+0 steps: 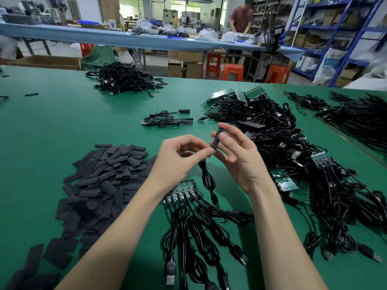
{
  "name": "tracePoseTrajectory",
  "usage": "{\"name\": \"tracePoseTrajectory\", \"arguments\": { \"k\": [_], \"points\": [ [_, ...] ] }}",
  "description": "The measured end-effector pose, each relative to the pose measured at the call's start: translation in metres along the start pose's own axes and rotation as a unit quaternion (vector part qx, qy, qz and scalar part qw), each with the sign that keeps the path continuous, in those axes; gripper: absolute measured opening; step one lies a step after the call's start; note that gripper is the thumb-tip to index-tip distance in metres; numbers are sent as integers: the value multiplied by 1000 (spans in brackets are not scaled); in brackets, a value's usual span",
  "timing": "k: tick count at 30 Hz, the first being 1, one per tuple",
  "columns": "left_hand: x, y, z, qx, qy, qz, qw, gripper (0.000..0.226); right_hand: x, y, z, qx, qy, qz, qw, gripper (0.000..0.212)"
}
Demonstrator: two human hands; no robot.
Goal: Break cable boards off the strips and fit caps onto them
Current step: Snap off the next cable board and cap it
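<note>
Above the green table, my right hand (pixel 238 158) pinches a black cap (pixel 216 138) that stands nearly upright between thumb and fingers. My left hand (pixel 180 158) pinches the cap's lower end where a black cable (pixel 207 181) comes out; the cable hangs down in a loop toward the table. The board inside the cap is hidden. Below my hands lies a strip of boards (pixel 181 190) with several cables attached. A heap of flat black caps (pixel 104 176) lies to the left.
Two capped cables (pixel 167 119) lie beyond my hands. A large pile of strips with cables (pixel 293 155) fills the right side. Another heap of black cables (pixel 123 79) sits far left. A person stands at a long bench in the background.
</note>
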State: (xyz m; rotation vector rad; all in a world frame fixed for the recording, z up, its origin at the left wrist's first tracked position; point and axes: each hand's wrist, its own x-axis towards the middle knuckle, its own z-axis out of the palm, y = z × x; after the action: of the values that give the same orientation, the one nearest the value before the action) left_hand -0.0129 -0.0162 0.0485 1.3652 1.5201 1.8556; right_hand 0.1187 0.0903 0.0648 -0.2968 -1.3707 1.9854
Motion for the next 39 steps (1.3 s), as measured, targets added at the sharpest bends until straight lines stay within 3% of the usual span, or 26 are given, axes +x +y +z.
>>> {"name": "tracePoseTrajectory", "arguments": {
  "k": [4, 7, 10, 12, 21, 30, 39],
  "points": [
    [3, -1, 0, -3, 4, -14, 1000, 8, 2, 2, 0, 51, 34, -6, 998, 27],
    [4, -5, -3, -11, 12, -110, 994, 21, 3, 1, -2, 89, 62, -15, 994, 30],
    [2, -7, -3, -69, -45, -216, 973, 26, 5, 2, -5, 115, 77, -18, 990, 27],
    [0, -7, -1, -99, -73, -240, 963, 22, 6, 3, -6, 114, 79, -19, 990, 27],
    [2, -8, -4, -131, -7, -244, 961, 27, 7, 1, -13, 60, 83, 6, 995, 33],
    [2, -11, -3, -109, 54, -210, 970, 23, 8, 6, -13, 2, 81, 84, 993, 22],
    [1, -14, -4, -40, 31, -207, 977, 23, 9, 12, -11, 19, 120, 60, 991, 10]
  ]
}}
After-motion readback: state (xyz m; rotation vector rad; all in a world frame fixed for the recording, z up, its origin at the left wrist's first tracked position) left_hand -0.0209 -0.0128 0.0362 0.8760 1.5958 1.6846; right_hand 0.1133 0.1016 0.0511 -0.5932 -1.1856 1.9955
